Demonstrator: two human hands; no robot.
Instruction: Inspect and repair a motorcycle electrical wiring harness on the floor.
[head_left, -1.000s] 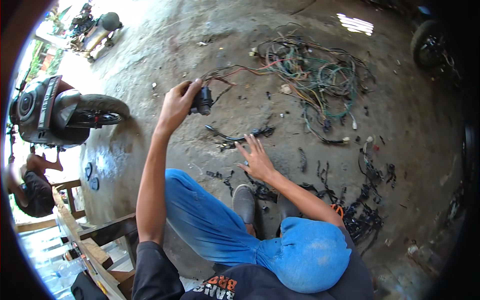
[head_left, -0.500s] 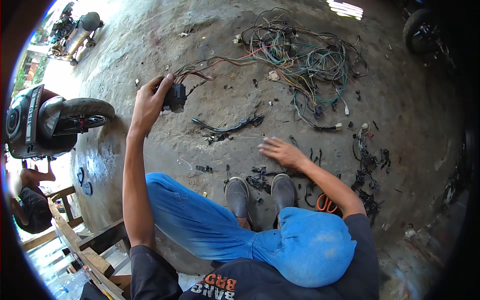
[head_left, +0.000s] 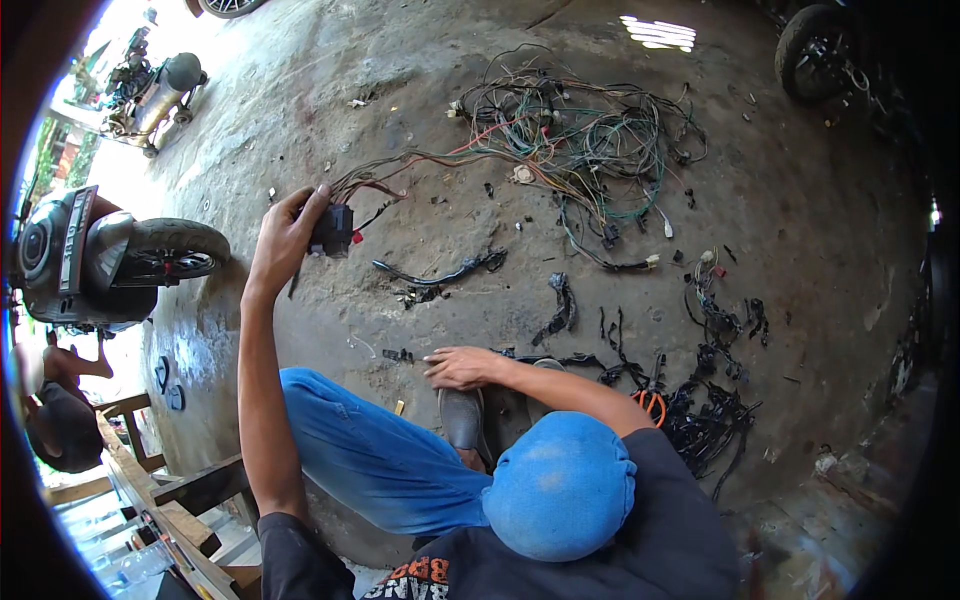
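Observation:
My left hand [head_left: 283, 243] is closed around a black plastic connector block [head_left: 332, 231], holding it off to the left. A bundle of wires runs from the block to a large tangled wiring harness [head_left: 590, 135] on the concrete floor. Low over my shoes [head_left: 462, 418], my right hand [head_left: 464, 367] reaches leftward with fingers stretched out and nothing visible in them. A small black scrap [head_left: 398, 355] lies just left of its fingertips. Ahead of the hands rests a curved black wrapped piece [head_left: 440, 272], and a shorter black strip [head_left: 560, 308] lies to its right.
Orange-handled scissors [head_left: 652, 402] lie at the right beside a heap of black scraps [head_left: 705, 425]. Motorcycle wheels stand at the left [head_left: 175, 250] and far right [head_left: 818, 55]. Another person [head_left: 65, 430] is at the left edge, near a wooden bench [head_left: 130, 460].
My right hand has swept left and nearer, to above my shoes. Black scraps near my feet have shifted right, toward the scissors. My left hand still holds the connector block, slightly lower.

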